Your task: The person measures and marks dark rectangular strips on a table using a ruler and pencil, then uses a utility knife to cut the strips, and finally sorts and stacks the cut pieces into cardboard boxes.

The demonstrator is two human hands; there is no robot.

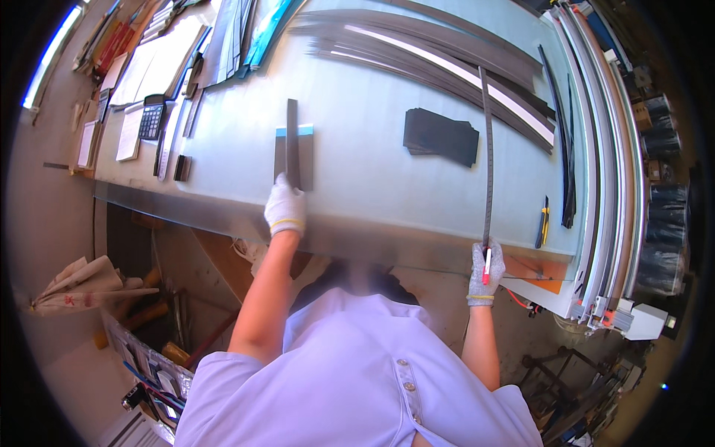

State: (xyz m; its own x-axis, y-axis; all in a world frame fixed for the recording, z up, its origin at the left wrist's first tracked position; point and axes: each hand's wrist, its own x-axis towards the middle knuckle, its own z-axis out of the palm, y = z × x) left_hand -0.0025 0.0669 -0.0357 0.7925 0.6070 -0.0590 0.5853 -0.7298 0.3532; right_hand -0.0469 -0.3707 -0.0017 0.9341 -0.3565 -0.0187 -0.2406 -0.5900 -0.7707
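Observation:
My left hand (285, 207), in a white knit glove, is closed on the near end of a flat dark grey strip (292, 138). The strip lies lengthwise across a small grey rectangular piece (306, 162) with a light blue far edge. At the table's front edge on the right, my gloved right hand (480, 281) is closed around the near end of a long, thin ruler (488, 160) with marks along it. A white and red pen (488, 267) is in the same hand. The ruler points away from me, its far end over long grey strips (447, 67).
A glass-topped table (357, 179) spans the view. Black rectangular sheets (441, 138) lie stacked left of the ruler. A yellow and black utility knife (543, 223) rests near the right edge. Papers, a calculator (152, 117) and small tools sit at left. Metal rails (596, 164) border the right side.

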